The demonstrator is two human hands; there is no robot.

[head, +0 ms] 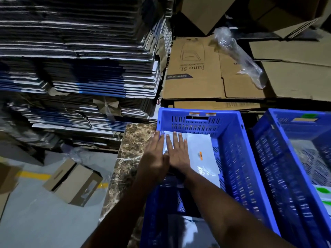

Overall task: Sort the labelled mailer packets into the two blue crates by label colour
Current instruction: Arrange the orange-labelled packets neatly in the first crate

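Two hands are down inside the left blue crate (231, 140), side by side and flat: the left hand (155, 155) and the right hand (178, 152) both lie open, palms down, fingers spread on a white mailer packet (200, 158) that carries an orange label (200, 155). Neither grips it — they look to be pressing or squaring it against the crate's far wall, so I'd judge this the placing step for an orange-labelled packet; orange stickers on that crate's rim fit the match. The right blue crate (279, 158) stands just beside it, with a green mark on its far rim and a green-labelled packet (322, 192) at the frame's edge. Next the hands would need to lift clear and fetch another packet — from where, I cannot tell. The crates sit partly on a marbled bench (130, 158). Only one view here; the light is dim, the print on the label is unreadable, and the right crate is cut off.
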